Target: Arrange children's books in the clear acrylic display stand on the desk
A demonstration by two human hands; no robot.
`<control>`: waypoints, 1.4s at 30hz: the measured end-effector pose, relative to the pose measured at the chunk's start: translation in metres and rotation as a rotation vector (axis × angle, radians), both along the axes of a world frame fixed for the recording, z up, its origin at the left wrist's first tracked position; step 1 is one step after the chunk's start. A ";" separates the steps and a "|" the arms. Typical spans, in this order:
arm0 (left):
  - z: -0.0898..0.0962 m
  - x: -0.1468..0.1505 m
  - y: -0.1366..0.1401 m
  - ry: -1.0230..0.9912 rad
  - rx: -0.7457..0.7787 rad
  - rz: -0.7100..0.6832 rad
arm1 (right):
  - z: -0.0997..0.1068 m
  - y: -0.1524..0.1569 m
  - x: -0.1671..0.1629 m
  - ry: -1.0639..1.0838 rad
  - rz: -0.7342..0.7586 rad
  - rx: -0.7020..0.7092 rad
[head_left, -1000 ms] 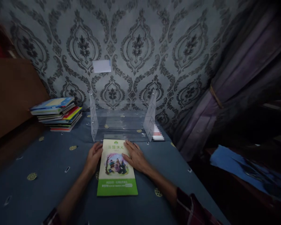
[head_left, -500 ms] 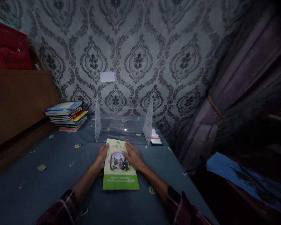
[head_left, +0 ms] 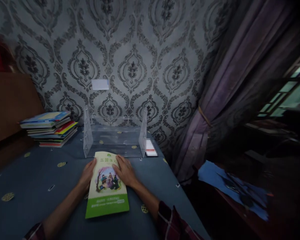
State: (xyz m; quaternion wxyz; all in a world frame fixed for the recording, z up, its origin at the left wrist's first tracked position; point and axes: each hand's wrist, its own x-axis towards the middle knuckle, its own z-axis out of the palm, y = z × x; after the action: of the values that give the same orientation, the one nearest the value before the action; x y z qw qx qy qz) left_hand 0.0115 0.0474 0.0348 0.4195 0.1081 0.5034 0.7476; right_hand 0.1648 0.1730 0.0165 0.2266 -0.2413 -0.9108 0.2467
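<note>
Book (head_left: 107,188), green & cream cover w/ a colour pic of figures by a tree, is at the near side of the tabletop (head_left: 40,181), a bit left of centre, held btwn both hands. Left hand (head_left: 87,174) is on its left edge, fingers closed in there, tips partly hidden. Right hand (head_left: 126,170) is on the upper right of the cover, thumb & fingers laid over it, holding that side. Cover's slightly bowed; can't tell if the underside touches the cloth. Just beyond the book's far end: clear rack (head_left: 88,141), upright, w/ steps btwn 2 side panels. Right next to the rack, a blurred-out white/red item (head_left: 150,149). Far left, a stack (head_left: 48,128) of mixed books, nr a brown cabinet (head_left: 11,105). Wall (head_left: 133,43) behind is patterned, w/ a white card (head_left: 100,84) on it. Right: tied purple curtain (head_left: 212,96) & blue sheet (head_left: 211,175).
</note>
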 end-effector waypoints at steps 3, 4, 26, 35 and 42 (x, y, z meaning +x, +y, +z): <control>0.009 0.004 -0.005 -0.043 -0.049 0.011 | 0.002 -0.002 0.001 0.008 0.016 -0.064; 0.011 0.005 -0.006 -0.049 -0.058 0.006 | 0.002 -0.003 0.001 0.008 0.017 -0.091; 0.014 0.016 -0.003 0.198 -0.132 -0.151 | -0.030 0.001 -0.006 0.508 -0.206 -0.555; 0.000 0.015 0.005 0.346 -0.075 -0.114 | -0.024 0.001 0.001 0.543 -0.221 -0.484; 0.002 0.012 0.005 0.165 0.049 -0.124 | -0.017 0.004 -0.001 0.750 -0.126 -0.964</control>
State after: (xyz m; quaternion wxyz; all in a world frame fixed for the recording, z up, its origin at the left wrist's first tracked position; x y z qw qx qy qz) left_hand 0.0237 0.0522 0.0369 0.4195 0.2105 0.5101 0.7208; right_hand 0.1634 0.1768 -0.0001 0.4112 -0.2665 -0.5391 0.6850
